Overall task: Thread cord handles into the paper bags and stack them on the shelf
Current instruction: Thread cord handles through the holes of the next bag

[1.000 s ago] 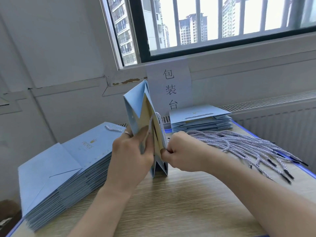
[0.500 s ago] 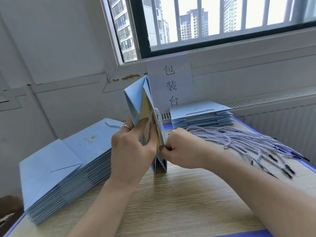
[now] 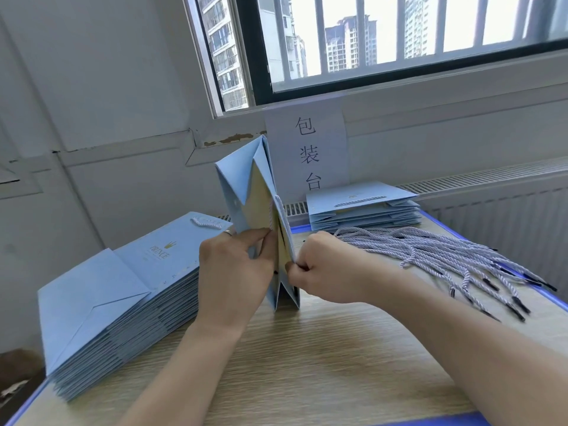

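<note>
1. Wooden surface (image 3: 307,364) below a barred window: one blue paper bag (image 3: 246,192) stands on edge at its centre, between both hands.
2. The left hand (image 3: 233,272) grips the bag's left panel, thumb beside the cord handle (image 3: 278,210). The right hand (image 3: 325,265) is curled, pinching the right panel's edge; any cord end under its fingers is hidden.
3. Risks: a hard tug may tear the punched hole, and a slackened grip could tip the bag onto the loose cords (image 3: 445,253).

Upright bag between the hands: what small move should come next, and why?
Probably the right hand should draw through whatever it pinches at the right wall of the bag, seemingly a cord end, since a cord loop hangs inside it and the left hand grips the other wall steady.
</note>
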Demonstrator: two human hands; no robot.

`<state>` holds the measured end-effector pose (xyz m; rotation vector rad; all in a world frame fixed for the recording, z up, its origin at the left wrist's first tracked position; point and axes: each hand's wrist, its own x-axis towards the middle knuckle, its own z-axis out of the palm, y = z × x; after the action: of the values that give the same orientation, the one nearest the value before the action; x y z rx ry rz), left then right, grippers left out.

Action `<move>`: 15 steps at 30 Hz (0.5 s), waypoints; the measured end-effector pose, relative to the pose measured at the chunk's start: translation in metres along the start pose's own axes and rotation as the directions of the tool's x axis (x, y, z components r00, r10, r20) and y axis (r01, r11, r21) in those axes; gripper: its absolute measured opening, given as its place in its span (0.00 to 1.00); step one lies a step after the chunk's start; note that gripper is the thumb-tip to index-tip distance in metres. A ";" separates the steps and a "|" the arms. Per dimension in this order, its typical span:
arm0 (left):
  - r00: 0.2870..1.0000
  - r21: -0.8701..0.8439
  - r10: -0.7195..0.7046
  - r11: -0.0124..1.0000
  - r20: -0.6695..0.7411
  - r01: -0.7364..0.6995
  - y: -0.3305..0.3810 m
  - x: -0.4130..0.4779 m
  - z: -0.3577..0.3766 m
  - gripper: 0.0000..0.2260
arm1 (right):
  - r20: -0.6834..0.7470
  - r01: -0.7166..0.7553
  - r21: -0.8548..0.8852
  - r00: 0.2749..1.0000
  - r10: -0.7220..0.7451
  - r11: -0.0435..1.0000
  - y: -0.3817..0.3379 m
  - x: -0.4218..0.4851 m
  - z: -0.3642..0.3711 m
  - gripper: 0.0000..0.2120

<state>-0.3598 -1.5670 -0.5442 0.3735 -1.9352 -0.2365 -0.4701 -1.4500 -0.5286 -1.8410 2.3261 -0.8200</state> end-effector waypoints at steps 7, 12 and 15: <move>0.998 -0.016 -0.040 0.999 0.055 0.041 0.005 -0.001 0.002 0.08 | 0.009 -0.017 0.050 1.000 0.017 0.999 0.000 0.000 0.002 0.23; 0.986 0.022 -0.044 0.999 0.160 0.041 0.004 -0.002 -0.002 0.17 | 0.014 -0.029 0.087 1.000 0.028 0.996 0.002 -0.001 0.000 0.21; 0.986 0.019 -0.049 0.999 0.160 0.047 0.007 -0.002 -0.004 0.29 | 0.011 -0.017 0.120 1.000 0.016 0.993 0.004 -0.001 0.000 0.22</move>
<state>-0.3563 -1.5597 -0.5417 0.4220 -2.0887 -0.2910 -0.4733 -1.4484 -0.5305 -1.7709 2.2298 -0.9252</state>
